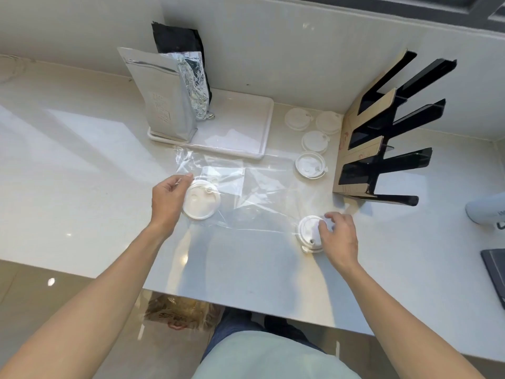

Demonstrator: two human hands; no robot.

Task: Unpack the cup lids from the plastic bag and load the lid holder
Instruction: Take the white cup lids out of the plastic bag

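A clear plastic bag [254,187] lies flat across the white counter. Inside its left end sits a stack of white cup lids [200,199]. My left hand [168,199] pinches the bag's left edge beside that stack. My right hand [338,236] grips another small stack of white lids [308,232] at the bag's right end, resting on the counter. Several loose lids [310,164] lie in a line near the lid holder [382,135], a black and cardboard rack with slanted slots at the right. The slots show no lids.
A white tray [246,132] behind the bag carries a silver foil pouch [164,97] and a black pouch [180,42]. A white bottle [486,212] and a dark flat item [496,272] lie at the far right. The counter's front edge is near my legs.
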